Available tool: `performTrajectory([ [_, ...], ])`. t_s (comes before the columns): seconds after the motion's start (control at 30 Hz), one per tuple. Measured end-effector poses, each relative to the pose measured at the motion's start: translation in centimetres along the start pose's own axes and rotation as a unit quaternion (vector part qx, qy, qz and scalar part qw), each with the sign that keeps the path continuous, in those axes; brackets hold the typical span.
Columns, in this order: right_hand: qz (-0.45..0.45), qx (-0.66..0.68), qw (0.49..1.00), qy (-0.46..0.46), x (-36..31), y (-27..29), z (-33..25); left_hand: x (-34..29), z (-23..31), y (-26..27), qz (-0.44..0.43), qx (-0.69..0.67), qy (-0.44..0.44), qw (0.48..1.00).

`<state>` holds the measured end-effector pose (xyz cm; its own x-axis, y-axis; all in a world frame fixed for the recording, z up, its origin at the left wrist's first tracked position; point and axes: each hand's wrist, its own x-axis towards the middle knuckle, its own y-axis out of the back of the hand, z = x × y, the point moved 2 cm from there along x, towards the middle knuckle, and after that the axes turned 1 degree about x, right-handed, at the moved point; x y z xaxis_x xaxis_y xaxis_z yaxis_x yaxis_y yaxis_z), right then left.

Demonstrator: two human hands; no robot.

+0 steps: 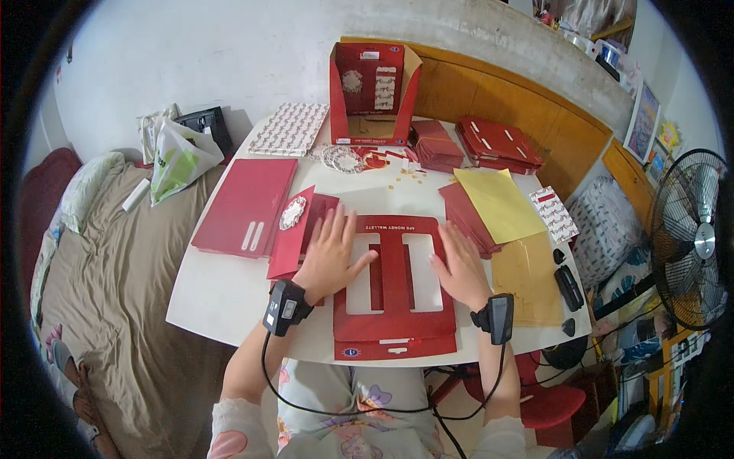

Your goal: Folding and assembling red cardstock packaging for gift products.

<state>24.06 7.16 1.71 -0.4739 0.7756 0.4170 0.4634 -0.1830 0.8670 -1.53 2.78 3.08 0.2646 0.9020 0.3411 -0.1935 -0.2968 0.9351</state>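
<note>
red card (395, 268) looks light, prob bendy, best held by solid near edge (428, 348); l hand (326, 256) & r hand (464, 268), fingers wide, empty

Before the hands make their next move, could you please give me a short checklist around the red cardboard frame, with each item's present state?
1. Left hand free: ok, open and apparently empty.
2. Right hand free: ok, open at the frame's right side.
3. Red cardboard frame supported: ok, it lies on the white table.
4. Space beside the left hand clear: not ok, a red card with a white ornament is close by.
5. Left hand pressing on the frame: cannot tell from this angle.
</note>
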Motion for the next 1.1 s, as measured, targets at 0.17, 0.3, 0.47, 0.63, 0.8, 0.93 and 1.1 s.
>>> performTrajectory([
  [0.17,0.113,-0.020,0.993,-0.009,0.1,-0.2,1.5,-0.1,-0.8,-0.4,0.009,-0.194,0.121,0.973],
  [0.3,0.074,0.061,0.995,-0.041,0.2,-0.9,2.0,-0.2,-0.9,-0.9,0.019,-0.245,0.124,0.961],
  [0.47,0.085,0.220,0.968,-0.084,0.3,-0.6,1.2,-0.3,-1.1,-1.9,0.117,-0.280,0.080,0.950],
  [0.63,0.119,0.257,0.953,-0.104,0.4,-0.6,1.9,0.1,0.1,-0.9,0.155,-0.345,0.057,0.924],
  [0.8,0.118,0.287,0.943,-0.119,0.5,-0.8,2.0,-0.2,-0.2,-2.2,0.107,-0.321,0.044,0.940],
  [0.93,0.113,0.253,0.955,-0.105,0.5,-1.4,2.3,-0.3,-0.1,-2.1,0.094,-0.291,0.024,0.952],
  [1.1,0.125,0.226,0.961,-0.099,0.5,-1.7,2.2,0.0,0.2,0.7,0.162,-0.233,-0.043,0.958],
])
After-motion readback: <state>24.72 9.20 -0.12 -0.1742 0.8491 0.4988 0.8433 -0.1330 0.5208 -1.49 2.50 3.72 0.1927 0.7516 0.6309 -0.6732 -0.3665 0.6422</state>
